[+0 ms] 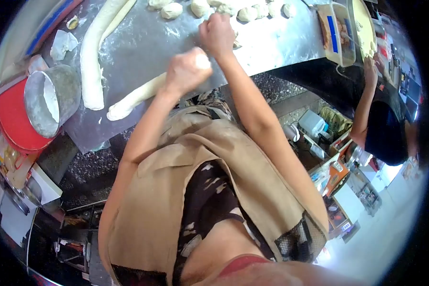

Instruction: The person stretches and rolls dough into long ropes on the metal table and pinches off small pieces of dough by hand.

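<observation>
My left hand point(188, 71) is closed around the end of a dough rope point(138, 97), and a white bit of dough point(203, 61) shows at the top of the fist. The rest of that rope trails down-left along the metal worktop point(143, 52). My right hand point(218, 35) is closed in a fist just beyond the left one; its inner side is hidden, and a small pale lump shows beside it. Beyond it, several cut dough pieces point(248, 14) sit in a row. A thicker dough rope point(93, 62) lies to the left.
At the left edge, a metal pot point(52, 100) with white powder inside stands by a red container point(19, 119). Crumpled plastic point(63, 45) is near it. A clear plastic box point(338, 35) stands at the worktop's right end. A co-worker's arm point(369, 90) reaches toward a pale dough sheet point(363, 28).
</observation>
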{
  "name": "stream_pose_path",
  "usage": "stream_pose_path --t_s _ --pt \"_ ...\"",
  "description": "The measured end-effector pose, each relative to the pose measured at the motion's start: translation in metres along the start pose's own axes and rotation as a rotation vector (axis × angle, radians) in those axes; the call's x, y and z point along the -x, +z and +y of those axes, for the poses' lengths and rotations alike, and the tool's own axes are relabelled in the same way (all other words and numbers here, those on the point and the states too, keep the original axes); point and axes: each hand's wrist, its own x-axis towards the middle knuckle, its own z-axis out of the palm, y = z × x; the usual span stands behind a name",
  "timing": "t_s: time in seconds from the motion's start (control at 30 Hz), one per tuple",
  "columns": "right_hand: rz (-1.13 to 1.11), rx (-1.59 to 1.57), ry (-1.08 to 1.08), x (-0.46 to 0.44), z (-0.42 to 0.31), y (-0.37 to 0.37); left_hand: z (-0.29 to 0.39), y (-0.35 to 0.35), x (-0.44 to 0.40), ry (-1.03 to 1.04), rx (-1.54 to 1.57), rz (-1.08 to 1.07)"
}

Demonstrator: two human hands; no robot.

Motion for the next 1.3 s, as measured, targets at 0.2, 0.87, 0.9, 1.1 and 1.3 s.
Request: stream_pose_path --t_s 0.2,0.87,0.9,1.1,1.3 --pt "-0.503 0.013 -0.18 0.036 -0.004 -0.063 -0.032 -0.013 0.007 0.121 0.322 0.246" --pt "-0.069 -0.349 -0.236 0.037 -0.058 -0.014 -0.032 -0.02 0.025 0.064 0.057 0.079" --pt "-0.099 -0.153 -0.129 0.022 -0.046 0.002 -0.022 -0.026 0.027 0.073 0.133 0.054" --pt "-0.249 0.192 -0.21 0.024 -0.042 -0.057 -0.042 -0.046 0.034 0.063 0.423 0.187" --pt "-0.856 -0.763 0.091 0.05 -0.074 -0.054 -0.03 -0.043 0.034 0.055 0.723 0.207"
